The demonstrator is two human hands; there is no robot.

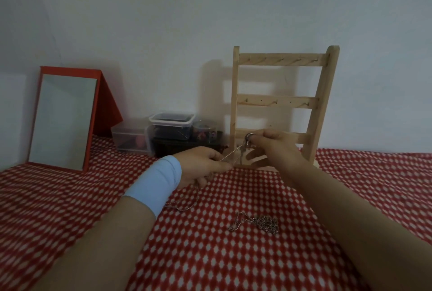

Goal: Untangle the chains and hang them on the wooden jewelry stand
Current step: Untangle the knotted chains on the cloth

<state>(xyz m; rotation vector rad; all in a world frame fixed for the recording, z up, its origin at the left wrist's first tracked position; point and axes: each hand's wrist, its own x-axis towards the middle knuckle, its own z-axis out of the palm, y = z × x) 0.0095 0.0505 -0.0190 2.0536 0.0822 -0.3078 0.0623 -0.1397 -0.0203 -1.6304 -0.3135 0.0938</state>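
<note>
currently left hand [203,165] fingers pinch chain [230,154]; right hand [274,147] fingers pinch its ring end before stand [279,102].

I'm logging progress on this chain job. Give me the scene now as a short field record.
wooden jewelry stand: upright, hooks look bare
left hand: pinches the held chain
right hand: holds its ring end before the stand's lowest rail
loose chain: heaped on the patterned cloth
behind: red-framed mirror, plastic containers
</note>
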